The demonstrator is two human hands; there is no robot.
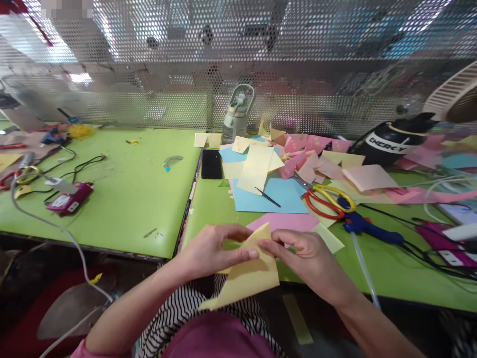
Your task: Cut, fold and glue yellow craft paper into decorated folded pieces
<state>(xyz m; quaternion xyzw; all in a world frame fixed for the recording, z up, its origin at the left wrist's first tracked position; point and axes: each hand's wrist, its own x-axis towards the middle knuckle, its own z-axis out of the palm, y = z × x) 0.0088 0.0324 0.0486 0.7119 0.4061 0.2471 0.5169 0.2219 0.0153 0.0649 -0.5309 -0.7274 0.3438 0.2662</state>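
Note:
A sheet of yellow paper point(253, 278), bent and partly folded, is held between both hands above the lap at the table's front edge. My left hand point(218, 251) grips its left side, thumb on top and fingers behind. At the paper's upper right, my right hand point(307, 256) pinches the edge between thumb and curled fingers. Beyond the hands lie a pink sheet point(283, 222) and a blue sheet point(290, 196), with dark tweezers point(269, 198) and a pale yellow strip of paper point(255, 166) on the blue one.
Red and yellow scissors point(324, 204) and a blue glue gun point(372, 229) with cords lie to the right. Behind are a phone point(211, 164), a bottle point(235, 122), paper pieces and a black ENERGY object point(387, 144). A pink power strip point(70, 199) sits left.

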